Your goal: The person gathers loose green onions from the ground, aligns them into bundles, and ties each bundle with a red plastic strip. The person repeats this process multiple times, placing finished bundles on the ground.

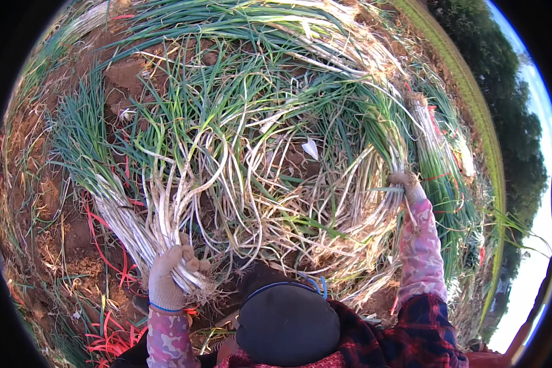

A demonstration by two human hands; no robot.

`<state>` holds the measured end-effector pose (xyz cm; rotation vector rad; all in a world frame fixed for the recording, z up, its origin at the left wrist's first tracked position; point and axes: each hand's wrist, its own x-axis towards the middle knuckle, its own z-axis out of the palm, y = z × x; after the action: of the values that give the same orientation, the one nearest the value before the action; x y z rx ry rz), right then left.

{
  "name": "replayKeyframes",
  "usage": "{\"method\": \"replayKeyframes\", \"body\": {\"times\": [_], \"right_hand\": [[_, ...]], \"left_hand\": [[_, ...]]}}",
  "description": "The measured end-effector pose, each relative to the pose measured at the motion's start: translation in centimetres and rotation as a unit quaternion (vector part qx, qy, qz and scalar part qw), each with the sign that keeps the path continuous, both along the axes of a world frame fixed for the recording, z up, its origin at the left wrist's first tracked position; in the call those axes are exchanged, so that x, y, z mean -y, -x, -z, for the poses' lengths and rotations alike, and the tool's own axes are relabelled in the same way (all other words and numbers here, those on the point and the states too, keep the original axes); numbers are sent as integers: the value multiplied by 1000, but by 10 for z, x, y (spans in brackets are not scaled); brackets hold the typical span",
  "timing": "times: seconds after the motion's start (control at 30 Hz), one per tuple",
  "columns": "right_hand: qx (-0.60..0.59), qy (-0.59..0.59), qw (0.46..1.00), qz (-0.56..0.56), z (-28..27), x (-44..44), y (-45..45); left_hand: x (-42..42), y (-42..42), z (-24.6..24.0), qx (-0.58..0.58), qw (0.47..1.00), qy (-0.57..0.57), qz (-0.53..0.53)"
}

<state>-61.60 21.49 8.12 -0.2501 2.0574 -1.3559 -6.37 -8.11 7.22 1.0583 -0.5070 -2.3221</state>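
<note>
My left hand (170, 273), in a pale knit work glove with a blue cuff edge, grips a handful of spring onions (165, 216) by their white stems just above the roots. The roots hang below its fingers, and the green leaves spread away from me. Beside that hand a neat bundle of spring onions (119, 221) lies slanted. On the other side my right hand (407, 184), also gloved, is closed around a bunch of spring onions (391, 138). Between the hands a loose heap of spring onions (253, 184) covers the soil, stems tangled and some bent.
Red plastic ties (112, 338) lie in a pile at the lower left. A tied bundle of spring onions (434, 152) lies beyond my right hand. More spring onions (239, 23) stretch across the far side. A dark rounded cloth-like form (287, 324) is close before me.
</note>
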Motion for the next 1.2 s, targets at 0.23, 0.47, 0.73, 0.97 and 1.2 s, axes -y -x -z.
{"method": "replayKeyframes", "body": {"times": [0.23,0.47,0.73,0.97,1.2], "right_hand": [[-77,210,972,66,-176,61,-15],[42,420,882,-210,-295,115,-98],[181,244,946,-112,-57,189,-118],[108,-105,989,11,145,201,-154],[39,42,998,3,107,167,-94]], "left_hand": [[29,-29,-27,-244,956,-56,-150],[31,-43,-33,-312,930,-80,-176],[13,-45,-34,-180,969,-36,-165],[5,-34,-24,-98,985,-51,-129],[-4,-14,-12,-20,999,-6,-27]]}}
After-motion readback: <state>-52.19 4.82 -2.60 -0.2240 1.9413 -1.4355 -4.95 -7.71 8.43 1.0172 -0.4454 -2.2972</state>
